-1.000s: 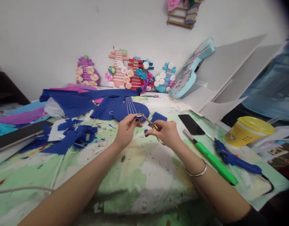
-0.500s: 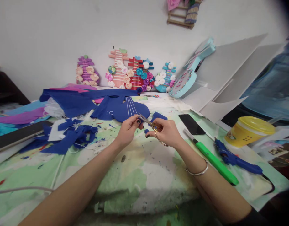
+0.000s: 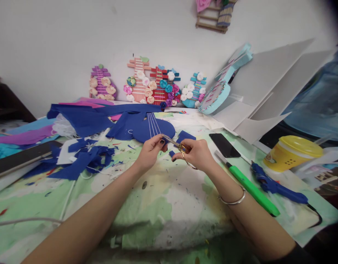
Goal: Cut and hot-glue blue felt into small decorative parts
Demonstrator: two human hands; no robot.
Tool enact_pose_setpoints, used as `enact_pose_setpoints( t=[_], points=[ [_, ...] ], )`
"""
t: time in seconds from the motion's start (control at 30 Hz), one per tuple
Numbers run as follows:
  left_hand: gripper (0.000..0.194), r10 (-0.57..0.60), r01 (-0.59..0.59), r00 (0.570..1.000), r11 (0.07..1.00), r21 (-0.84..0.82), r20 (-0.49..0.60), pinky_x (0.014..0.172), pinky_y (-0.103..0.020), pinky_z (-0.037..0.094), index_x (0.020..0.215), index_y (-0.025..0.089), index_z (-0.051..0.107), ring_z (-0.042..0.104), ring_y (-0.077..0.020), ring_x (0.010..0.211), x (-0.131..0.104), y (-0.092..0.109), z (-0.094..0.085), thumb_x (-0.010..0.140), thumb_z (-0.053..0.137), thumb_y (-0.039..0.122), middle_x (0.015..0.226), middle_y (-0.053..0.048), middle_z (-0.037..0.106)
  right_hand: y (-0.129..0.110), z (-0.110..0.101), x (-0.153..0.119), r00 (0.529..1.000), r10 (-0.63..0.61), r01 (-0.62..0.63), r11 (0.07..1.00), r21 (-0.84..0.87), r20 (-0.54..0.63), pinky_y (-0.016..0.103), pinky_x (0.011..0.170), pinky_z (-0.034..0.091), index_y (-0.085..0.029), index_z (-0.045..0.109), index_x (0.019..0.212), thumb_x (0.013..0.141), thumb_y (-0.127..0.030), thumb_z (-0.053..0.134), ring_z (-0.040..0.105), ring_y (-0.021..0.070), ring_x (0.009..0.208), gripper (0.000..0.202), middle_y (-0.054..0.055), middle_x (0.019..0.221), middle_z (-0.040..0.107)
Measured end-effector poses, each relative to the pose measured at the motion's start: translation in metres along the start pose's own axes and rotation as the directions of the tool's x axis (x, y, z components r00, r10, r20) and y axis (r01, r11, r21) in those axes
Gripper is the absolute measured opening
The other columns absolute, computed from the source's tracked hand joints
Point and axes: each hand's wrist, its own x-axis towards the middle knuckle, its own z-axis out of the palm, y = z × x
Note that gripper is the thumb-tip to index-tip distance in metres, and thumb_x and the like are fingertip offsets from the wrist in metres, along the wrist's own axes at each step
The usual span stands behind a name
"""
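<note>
My right hand [image 3: 196,152] grips a pair of scissors [image 3: 182,147] by its gold handles, thumb and fingers in the loops. The blades point left, to the fingertips of my left hand [image 3: 152,152]. Those fingers are pinched on a small dark blue piece [image 3: 165,142], mostly hidden by the fingers and blades. Just beyond the hands lies a blue guitar-shaped body [image 3: 165,128] with white strings. Blue offcuts [image 3: 186,136] rest on the table close to the scissors.
To the right lie a phone [image 3: 224,145], a green utility knife [image 3: 253,189], a blue glue gun [image 3: 279,187] and a yellow tub [image 3: 291,154]. Blue scraps [image 3: 94,157] are heaped at left. Decorated small guitars [image 3: 159,86] lean on the wall, with white boards [image 3: 270,88] at right.
The scissor blades have come closer together at my left fingertips. My right hand has shifted very slightly; my left hand stays in place.
</note>
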Motion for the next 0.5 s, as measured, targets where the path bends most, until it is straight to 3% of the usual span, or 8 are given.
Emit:
enact_pose_setpoints(
  t=[0.27, 0.5],
  points=[
    [0.033, 0.005, -0.005, 1.0, 1.0, -0.011, 0.022, 0.063, -0.026, 0.038, 0.073, 0.016, 0.057, 0.045, -0.0123, 0.063, 0.0006, -0.0022, -0.0004, 0.091, 0.046, 0.041, 0.064, 0.0, 0.05, 0.0021, -0.0004, 0.0005, 1.0, 0.001, -0.001, 1.0, -0.023, 0.01, 0.023, 0.048, 0.023, -0.017, 0.05, 0.051, 0.064, -0.071, 0.063, 0.024, 0.0081, 0.048, 0.057, -0.006, 0.044, 0.037],
    [0.029, -0.025, 0.027, 0.999, 0.997, -0.066, 0.032, 0.066, -0.026, 0.041, 0.092, 0.015, 0.063, 0.05, -0.0126, 0.065, 0.0006, -0.0041, 0.001, 0.091, 0.046, 0.039, 0.065, -0.001, 0.053, 0.002, -0.0014, 0.0022, 0.988, 0.115, -0.118, 0.993, -0.023, -0.105, 0.023, 0.048, 0.022, -0.017, 0.053, 0.054, 0.07, -0.066, 0.061, 0.03, 0.0082, 0.048, 0.053, -0.005, 0.045, 0.038]
  ],
)
